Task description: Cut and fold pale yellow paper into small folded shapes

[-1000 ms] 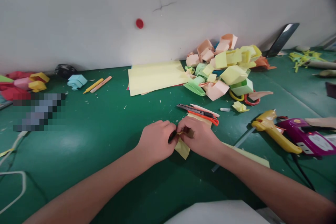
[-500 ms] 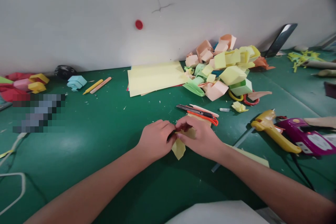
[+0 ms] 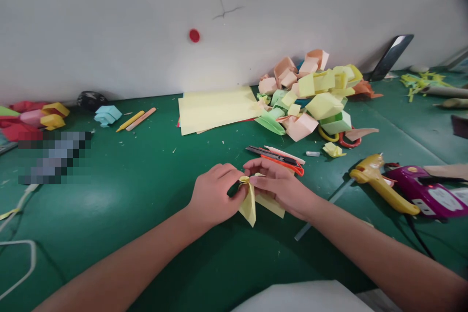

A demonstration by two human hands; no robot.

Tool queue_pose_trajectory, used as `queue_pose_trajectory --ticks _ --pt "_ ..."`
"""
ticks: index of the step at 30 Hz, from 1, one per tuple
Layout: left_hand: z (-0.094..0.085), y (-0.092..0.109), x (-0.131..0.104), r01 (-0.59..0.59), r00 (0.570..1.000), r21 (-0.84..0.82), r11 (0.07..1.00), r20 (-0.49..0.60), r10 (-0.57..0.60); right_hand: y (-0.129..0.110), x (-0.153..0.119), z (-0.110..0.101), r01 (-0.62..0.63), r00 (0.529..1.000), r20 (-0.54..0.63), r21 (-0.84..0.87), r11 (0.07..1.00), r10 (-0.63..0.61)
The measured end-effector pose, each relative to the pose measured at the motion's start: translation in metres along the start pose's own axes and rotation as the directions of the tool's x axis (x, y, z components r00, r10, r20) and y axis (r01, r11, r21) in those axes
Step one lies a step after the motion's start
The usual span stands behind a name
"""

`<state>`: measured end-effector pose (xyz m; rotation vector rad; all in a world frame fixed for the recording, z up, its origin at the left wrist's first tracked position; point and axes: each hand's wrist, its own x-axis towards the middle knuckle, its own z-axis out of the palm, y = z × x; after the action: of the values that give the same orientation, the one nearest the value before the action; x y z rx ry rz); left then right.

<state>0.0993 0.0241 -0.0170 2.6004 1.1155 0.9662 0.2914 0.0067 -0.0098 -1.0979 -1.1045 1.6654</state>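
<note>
Left hand (image 3: 215, 192) and right hand (image 3: 281, 185) are held close together over the green counter (image 3: 146, 170), well left of the yellow glue gun (image 3: 383, 187), which is taken as reference. Between them, likewise left of the glue gun, folded yellow paper (image 3: 249, 204) is gripped at its gathered upper end. Compared with the preceding frames, those gathers have been exposed between the thumbs, and a paper flap (image 3: 272, 205) has been revealed beneath the right palm; whether it is joined to the held piece cannot be told. Handling of the paper is judged unfinished, since neither grip has been released. The left hand is curled, thumb and fingertips drawn in on the paper, with a dark gap left inside the curl. The right hand is loosely bent, its thumb pressed to the folds. The right forearm (image 3: 380, 243) is passed along the glue gun's near side.
</note>
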Motion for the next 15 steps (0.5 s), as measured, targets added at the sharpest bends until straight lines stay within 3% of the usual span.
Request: queue_pose_trajectory --ticks 15 --pt "-0.006 -0.0012 0.0038 -0.047 0.999 -0.09 0.995 -0.023 0.045 -0.0001 0.0003 0.0013 -0.086 0.994 0.076 0.144 0.986 0.075"
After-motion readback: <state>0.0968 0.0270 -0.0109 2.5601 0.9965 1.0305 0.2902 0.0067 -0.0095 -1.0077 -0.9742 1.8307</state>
